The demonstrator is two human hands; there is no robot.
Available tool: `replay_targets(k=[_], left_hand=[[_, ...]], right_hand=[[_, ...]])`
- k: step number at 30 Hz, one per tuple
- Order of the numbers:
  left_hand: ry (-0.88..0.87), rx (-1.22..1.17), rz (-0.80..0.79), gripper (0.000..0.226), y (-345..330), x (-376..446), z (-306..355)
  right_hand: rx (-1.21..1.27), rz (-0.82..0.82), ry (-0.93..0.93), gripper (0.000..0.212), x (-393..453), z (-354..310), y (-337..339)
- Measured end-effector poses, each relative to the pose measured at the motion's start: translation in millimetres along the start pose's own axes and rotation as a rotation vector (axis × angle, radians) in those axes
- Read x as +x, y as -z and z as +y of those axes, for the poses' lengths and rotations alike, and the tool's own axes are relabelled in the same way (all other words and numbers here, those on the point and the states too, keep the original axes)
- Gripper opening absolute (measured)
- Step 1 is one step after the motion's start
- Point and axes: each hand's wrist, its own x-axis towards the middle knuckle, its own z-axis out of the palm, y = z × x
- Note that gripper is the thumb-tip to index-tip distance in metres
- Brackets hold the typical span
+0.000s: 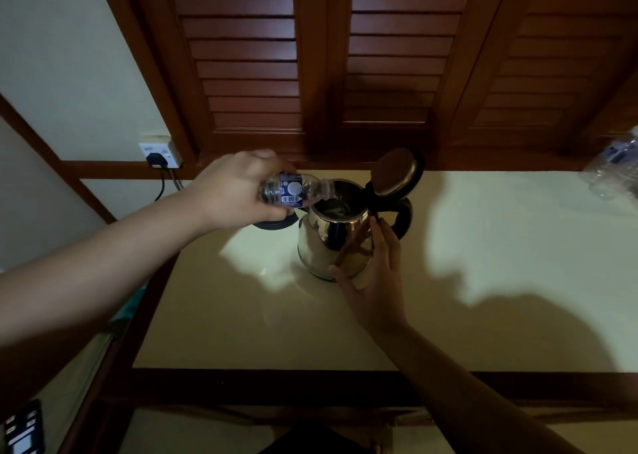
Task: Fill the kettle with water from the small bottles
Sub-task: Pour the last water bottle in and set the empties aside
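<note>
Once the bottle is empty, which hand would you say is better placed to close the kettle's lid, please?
Probably the right hand: its open fingers rest against the kettle, just below the raised lid. The left hand is busy holding the tilted bottle.

Two hands are in view: the left hand (234, 191) and the right hand (374, 281). One small bottle (297, 191) lies tipped in the curled fingers of the left hand, its mouth beyond the fingertips over the kettle's opening. One steel kettle (333, 243) stands against the straight fingers of the right hand, with one lid (393, 172) raised above those fingertips. One black kettle base (276, 224) shows just under the left hand's fingers. One wall socket (160, 155) holds one black plug (155, 159), well to the left of the fingers. One crumpled clear plastic heap (614, 170) lies far right; how many bottles it holds is unclear.
</note>
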Motion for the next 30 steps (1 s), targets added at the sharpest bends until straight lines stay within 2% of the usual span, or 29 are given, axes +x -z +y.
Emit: replay_targets(k=[5,13,23,30], left_hand=[[-0.004,-0.026,-0.019,0.061,3.7,2.7,3.8],[0.01,0.01,-0.039,0.061,5.2,5.1,3.8],[-0.006,0.121,-0.069,0.07,11.2,7.9,6.1],[-0.028,0.171,-0.059,0.058,13.9,10.5,10.0]], right_hand=[[0.016,0.001,0.002,0.103,1.1,3.0,1.7],[0.012,-0.011,-0.001,0.107,2.7,3.8,2.6],[0.003,-0.007,0.004,0.108,2.1,5.6,2.0],[0.019,-0.015,-0.007,0.108,1.9,6.7,0.5]])
